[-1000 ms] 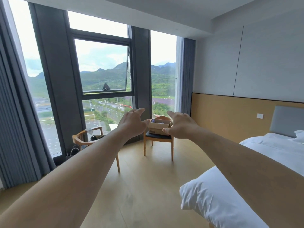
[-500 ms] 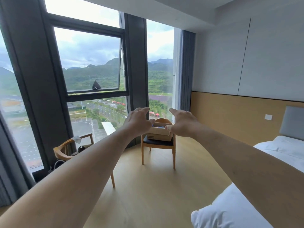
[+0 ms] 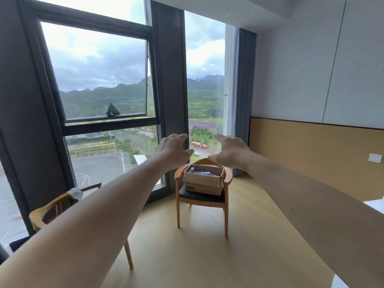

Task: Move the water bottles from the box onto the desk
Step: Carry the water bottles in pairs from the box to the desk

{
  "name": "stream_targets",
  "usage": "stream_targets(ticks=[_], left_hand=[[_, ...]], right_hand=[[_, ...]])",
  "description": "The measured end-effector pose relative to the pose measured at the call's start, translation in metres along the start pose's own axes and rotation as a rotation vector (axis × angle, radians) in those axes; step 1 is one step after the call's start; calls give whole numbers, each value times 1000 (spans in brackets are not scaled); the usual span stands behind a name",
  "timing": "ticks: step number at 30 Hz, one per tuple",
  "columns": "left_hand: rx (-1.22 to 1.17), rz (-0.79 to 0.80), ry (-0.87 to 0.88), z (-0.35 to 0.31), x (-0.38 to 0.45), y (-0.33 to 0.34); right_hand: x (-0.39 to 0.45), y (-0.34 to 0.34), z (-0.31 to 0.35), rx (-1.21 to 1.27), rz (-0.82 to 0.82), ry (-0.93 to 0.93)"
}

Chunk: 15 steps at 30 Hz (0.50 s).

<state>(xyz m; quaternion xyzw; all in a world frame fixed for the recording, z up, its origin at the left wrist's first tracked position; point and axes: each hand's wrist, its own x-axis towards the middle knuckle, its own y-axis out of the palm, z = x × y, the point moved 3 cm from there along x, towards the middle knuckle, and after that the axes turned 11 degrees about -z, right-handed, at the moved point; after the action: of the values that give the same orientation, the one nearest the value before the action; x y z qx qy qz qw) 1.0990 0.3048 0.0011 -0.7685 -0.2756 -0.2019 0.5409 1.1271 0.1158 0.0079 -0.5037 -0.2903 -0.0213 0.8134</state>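
Note:
An open cardboard box (image 3: pixel 202 182) stands on the dark seat of a wooden chair (image 3: pixel 202 199) by the window. Purple-capped water bottles (image 3: pixel 202 173) lie inside it, only their tops showing. Both my arms stretch forward toward the box. My left hand (image 3: pixel 173 151) hovers above and left of it, fingers spread and empty. My right hand (image 3: pixel 230 151) hovers above and right of it, also spread and empty. Neither hand touches the box. No desk is in view.
A second wooden chair (image 3: pixel 52 210) with a white cloth on its armrest stands at the left by the tall window (image 3: pixel 99 80). A white bed corner (image 3: pixel 376 205) shows at the right edge. Light wood floor (image 3: pixel 199 256) lies between me and the box.
I have come closer to the chair. The box now looks larger and sits below my hands rather than between them. The bed has slid almost out of view.

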Motion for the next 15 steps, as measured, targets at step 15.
stream_targets(ticks=[15], left_hand=[[-28, 22, -4, 67, 257, 208]], right_hand=[[283, 151, -103, -4, 14, 22]])
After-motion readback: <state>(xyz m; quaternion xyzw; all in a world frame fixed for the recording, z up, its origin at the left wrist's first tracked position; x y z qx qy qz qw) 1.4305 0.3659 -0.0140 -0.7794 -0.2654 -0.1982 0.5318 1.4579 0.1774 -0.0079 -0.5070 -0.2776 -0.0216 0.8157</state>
